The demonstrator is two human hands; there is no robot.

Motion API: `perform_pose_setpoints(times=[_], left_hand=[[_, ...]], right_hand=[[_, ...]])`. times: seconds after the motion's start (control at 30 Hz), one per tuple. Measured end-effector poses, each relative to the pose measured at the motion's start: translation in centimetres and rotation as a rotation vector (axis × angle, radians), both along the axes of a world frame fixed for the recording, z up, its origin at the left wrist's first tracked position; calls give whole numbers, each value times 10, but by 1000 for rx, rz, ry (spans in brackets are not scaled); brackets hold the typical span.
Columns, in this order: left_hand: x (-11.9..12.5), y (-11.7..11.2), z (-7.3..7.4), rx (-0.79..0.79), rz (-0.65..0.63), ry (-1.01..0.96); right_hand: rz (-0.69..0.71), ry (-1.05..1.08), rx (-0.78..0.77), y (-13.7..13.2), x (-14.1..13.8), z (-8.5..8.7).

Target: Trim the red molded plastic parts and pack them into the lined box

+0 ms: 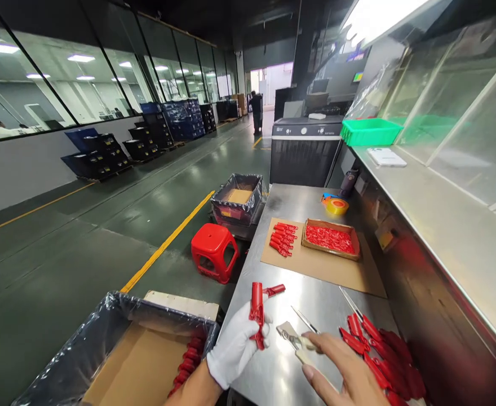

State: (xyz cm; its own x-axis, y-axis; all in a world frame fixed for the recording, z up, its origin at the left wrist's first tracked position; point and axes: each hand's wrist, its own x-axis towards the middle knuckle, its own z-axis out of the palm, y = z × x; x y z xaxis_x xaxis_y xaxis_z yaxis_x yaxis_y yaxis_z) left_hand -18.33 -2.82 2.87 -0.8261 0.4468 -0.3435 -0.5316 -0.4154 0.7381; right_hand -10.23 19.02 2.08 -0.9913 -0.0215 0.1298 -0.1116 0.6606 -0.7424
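Observation:
My left hand [237, 347], in a white glove, is closed around a red moulded plastic part [257, 301], its tube-shaped end pointing up. A smaller red piece [274, 290] juts out to its right; I cannot tell whether it is attached. My bare right hand [336, 366] has thumb and index finger at the pale handles of a pair of nippers [290, 335], whose jaws point toward the left hand. A thin pointed metal tool [305, 320] lies just beyond the nippers. Beside the right hand is a pile of red parts [383, 355].
On the metal table [239, 375], a cardboard sheet [315, 269] bears a row of red parts [283, 239] and a shallow box [355, 254] of small red pieces. Yellow tape [336, 206] sits farther back. A lined bin [116, 307] and red stool [215, 248] stand left.

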Motion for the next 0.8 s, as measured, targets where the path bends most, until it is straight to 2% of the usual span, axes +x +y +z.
perform_pose_setpoints(times=[0.1,0.2,0.33,0.5,0.7,0.8], left_hand=[[2,4,7,-37,21,36],[4,7,12,-91,29,68],[10,8,11,-163,15,123],[17,6,7,-200,-4,231],[19,13,21,-281,-5,288],[18,16,22,-266,-10,331]], right_hand=[[59,248,273,0,-3,33],[93,346,444,-9,-7,48],[140,386,555,-24,-12,49],[104,449,667,-39,-16,51],[53,501,812,-52,-15,50],[35,520,830,-56,-13,50]])
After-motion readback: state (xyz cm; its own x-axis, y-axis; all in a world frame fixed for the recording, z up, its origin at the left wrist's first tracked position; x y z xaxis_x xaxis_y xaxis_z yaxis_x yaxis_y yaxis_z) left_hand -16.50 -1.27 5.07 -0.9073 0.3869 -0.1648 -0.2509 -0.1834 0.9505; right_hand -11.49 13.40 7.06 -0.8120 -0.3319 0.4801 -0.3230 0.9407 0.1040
